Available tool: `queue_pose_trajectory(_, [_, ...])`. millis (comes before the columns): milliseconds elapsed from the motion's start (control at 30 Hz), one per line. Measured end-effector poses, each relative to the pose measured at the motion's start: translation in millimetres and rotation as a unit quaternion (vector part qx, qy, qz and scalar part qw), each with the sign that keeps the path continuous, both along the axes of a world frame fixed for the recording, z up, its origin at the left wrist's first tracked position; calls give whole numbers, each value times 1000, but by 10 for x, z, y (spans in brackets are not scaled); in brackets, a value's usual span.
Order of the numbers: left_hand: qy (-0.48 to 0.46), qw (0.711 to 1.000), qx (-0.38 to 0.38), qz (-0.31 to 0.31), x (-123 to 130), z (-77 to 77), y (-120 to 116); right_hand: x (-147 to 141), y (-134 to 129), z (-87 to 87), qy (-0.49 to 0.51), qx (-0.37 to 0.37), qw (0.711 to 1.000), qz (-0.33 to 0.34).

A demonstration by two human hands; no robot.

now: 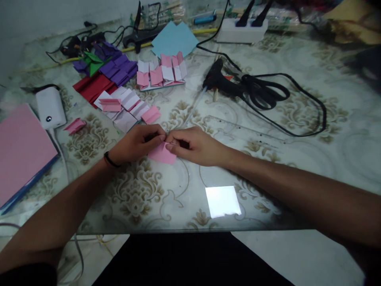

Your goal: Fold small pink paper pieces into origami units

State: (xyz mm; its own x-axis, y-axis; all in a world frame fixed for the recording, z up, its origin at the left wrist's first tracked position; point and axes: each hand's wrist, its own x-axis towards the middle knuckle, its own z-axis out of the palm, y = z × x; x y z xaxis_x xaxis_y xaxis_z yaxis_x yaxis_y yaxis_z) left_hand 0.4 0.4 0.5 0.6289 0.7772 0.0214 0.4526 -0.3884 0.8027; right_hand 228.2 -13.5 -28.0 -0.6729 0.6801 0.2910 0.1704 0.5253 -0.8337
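Note:
A small pink sheet of paper point(163, 154) is pinched along its far edge by both hands, near the middle of the table. My left hand point(139, 141) has thumb and forefinger closed on its left part. Close beside it, my right hand point(195, 145) grips the right part in the same way; the fingertips nearly meet. Just beyond my left hand lie folded pink and white paper pieces point(126, 105), one pink piece point(151, 114) at their right end. A single folded pink piece point(75, 126) rests apart on the left.
Farther back are folded purple paper point(119, 69), red paper point(94, 88), a pink and white row point(162, 73) and light blue sheets point(175, 39). A black glue gun point(222, 81) with coiled cord, a clear ruler point(247, 129) and a white power strip point(241, 31) lie right. A white power bank point(50, 107) is left.

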Motion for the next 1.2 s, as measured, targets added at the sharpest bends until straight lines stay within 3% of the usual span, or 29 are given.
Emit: queue_pose_trajectory(1200, [10, 1000, -1, 4, 1, -8, 12, 8, 3, 3, 0, -6, 1000, 0])
